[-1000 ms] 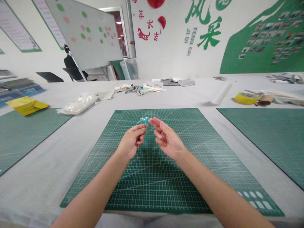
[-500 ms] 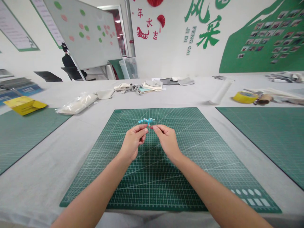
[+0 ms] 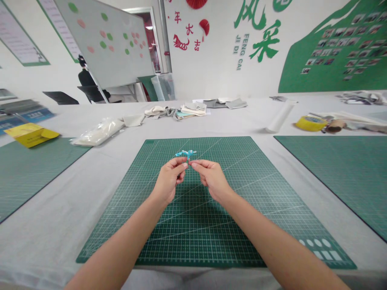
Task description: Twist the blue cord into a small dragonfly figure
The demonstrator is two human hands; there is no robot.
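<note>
A small light-blue twisted piece (image 3: 185, 153), thin like a ribbon or wire, is held up above the middle of the green cutting mat (image 3: 248, 193). My left hand (image 3: 168, 181) pinches its lower end between thumb and forefinger. My right hand (image 3: 211, 178) pinches it from the right, fingertips almost touching those of the left. Both hands hover over the mat without resting on it. What the blue piece is exactly I cannot make out.
Two more green mats lie at the left (image 3: 27, 169) and right (image 3: 347, 169). Behind are a clear plastic bag (image 3: 98, 131), folded cloth pieces (image 3: 193, 108), a white roll (image 3: 279, 117), yellow tape (image 3: 311, 123) and a yellow box (image 3: 30, 134). A person sits by the whiteboard (image 3: 86, 76).
My right hand, open beside the blue piece a second ago, has closed its fingertips onto it. The left hand has kept its pinch and hardly moved.
</note>
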